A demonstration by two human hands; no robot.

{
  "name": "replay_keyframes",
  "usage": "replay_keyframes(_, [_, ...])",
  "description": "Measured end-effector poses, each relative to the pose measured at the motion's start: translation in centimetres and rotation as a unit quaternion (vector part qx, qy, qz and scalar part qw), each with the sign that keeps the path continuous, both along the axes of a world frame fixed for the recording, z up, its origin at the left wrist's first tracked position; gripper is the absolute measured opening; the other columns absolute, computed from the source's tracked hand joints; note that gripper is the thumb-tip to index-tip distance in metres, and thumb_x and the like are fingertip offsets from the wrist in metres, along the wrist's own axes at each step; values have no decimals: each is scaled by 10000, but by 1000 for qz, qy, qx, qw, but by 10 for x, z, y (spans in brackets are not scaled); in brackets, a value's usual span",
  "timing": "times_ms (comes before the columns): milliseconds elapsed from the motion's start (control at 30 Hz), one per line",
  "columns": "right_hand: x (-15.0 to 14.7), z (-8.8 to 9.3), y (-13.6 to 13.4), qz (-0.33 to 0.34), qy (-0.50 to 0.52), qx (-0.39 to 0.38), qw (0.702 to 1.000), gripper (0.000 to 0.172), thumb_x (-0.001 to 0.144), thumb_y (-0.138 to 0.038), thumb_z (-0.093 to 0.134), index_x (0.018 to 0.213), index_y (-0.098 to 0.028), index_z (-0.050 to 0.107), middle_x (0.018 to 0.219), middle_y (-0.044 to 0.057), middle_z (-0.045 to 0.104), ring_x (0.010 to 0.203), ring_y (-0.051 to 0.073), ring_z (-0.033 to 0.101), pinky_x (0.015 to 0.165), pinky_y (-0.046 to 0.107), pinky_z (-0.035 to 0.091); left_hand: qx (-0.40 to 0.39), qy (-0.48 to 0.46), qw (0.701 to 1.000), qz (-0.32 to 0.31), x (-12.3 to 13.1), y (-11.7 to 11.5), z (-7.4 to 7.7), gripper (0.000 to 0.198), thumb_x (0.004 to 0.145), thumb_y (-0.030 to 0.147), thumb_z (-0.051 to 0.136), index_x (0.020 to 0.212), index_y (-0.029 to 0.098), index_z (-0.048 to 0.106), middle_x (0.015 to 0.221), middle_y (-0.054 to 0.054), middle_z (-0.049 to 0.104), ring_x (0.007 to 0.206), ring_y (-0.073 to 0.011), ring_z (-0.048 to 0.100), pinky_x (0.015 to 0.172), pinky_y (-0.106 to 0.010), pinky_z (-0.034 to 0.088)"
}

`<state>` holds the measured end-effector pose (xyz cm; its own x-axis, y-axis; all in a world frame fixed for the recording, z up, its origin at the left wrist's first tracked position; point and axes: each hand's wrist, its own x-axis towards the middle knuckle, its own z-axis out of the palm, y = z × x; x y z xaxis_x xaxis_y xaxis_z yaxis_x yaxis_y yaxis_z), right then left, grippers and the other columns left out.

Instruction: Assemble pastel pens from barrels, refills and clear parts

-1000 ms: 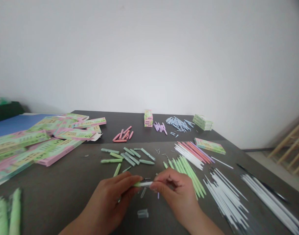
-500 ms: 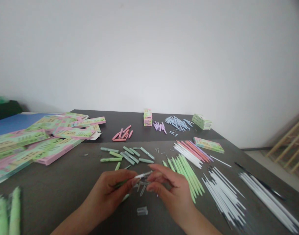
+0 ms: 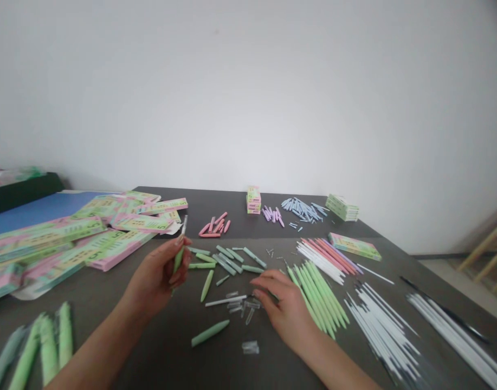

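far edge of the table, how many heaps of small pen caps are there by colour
pink heap: 1
purple heap: 1
blue heap: 1
total: 3

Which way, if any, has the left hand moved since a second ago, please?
Yes: left hand, gripping a green pen, moved left, away from the green caps toward the boxes.

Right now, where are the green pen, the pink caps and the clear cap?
green pen [image 3: 178, 261]: head view, barrel
pink caps [image 3: 215, 226]: head view, pile's middle
clear cap [image 3: 250, 347]: head view, middle
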<state>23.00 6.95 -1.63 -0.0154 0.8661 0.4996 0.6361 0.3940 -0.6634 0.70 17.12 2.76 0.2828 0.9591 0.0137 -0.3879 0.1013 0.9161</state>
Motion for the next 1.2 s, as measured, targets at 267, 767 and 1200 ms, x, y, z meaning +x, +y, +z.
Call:
replay_keyframes(267, [-42,15,58,41,-287,-67,955,220,814,-131,541,969,-192,685,924,72,603,908,184,532,791,277,421,10,-11,1000,6,-5,3,-1,142,766,313,577,796,175,562,511,55,513,320,-38,337,299,-140,256])
replay_keyframes(767, [-96,14,85,220,-438,18,871,83,716,-69,586,710,-120,652,762,83,662,805,198,571,785,288,422,8,-21,999,-24,-6,1,-6,182,761,341,599,795,164,580,507,50,523,341,-45,355,324,-154,253])
replay_keyframes(1200, [7,50,16,59,419,19,906,228,795,-270,627,1008,-205,577,905,41,685,760,143,645,714,289,543,35,129,978,-158,29,-31,-13,363,694,499,642,696,136,637,444,10,558,300,-33,313,318,-164,156])
